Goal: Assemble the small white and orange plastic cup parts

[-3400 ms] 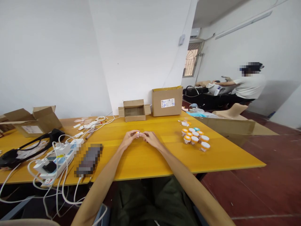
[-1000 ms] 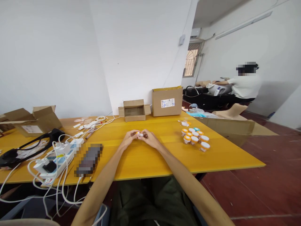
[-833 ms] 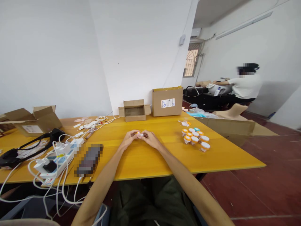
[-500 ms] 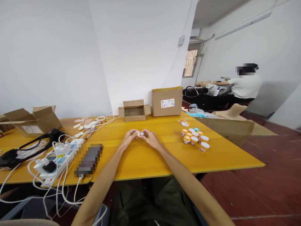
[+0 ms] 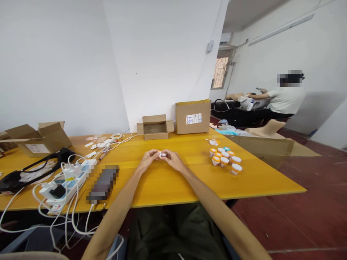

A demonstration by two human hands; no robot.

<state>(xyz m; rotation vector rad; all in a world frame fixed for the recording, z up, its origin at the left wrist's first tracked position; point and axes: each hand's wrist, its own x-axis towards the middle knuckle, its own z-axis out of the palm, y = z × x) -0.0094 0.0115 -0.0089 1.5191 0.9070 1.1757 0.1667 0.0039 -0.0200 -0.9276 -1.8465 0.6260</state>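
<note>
Over the middle of the table (image 5: 173, 184), my left hand (image 5: 149, 160) and my right hand (image 5: 172, 159) come together at their fingertips. Between them is a small white plastic piece (image 5: 162, 154), partly covered by the fingers, so its exact kind is unclear. Both hands pinch it, one from each side. To the right of my right hand stands a group of several small clear jars with orange, white and teal lids (image 5: 224, 154). Loose lids (image 5: 213, 142) lie just behind the jars.
An open small carton (image 5: 155, 135) and a closed cardboard box (image 5: 192, 117) stand at the back. On the left are a power strip (image 5: 78, 178) with tangled white cables, a phone (image 5: 103, 184), a black strap headset (image 5: 11, 182) and another open carton (image 5: 45, 144). A person (image 5: 288, 99) sits far right.
My hands stay in place, and the white piece between the fingertips has turned slightly and shows less of itself. The person in the background has shifted a little to the right.
</note>
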